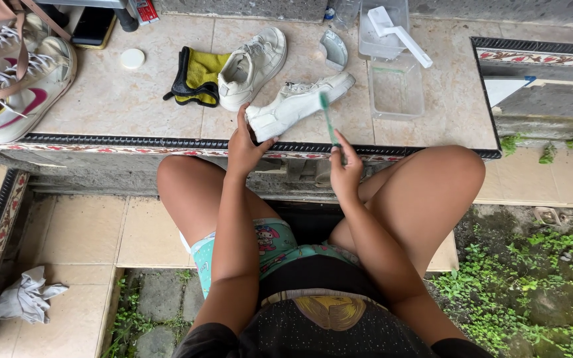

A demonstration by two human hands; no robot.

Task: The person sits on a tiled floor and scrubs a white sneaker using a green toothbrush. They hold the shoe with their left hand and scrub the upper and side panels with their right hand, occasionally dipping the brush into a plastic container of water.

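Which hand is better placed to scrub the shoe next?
Probably the right hand: it grips the green toothbrush, bristles beside the white shoe. The left hand is steadying the shoe's heel.

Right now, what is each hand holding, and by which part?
The left hand grips the white sneaker at its heel end. The right hand holds the green toothbrush by the lower end of its handle, bristles up.

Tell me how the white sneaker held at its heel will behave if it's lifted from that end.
The white sneaker probably stays stiff along its thick rubber sole, not drooping. Gripped only at the heel by the left hand, its toe would likely dip. It looks light for its size, being canvas-like.
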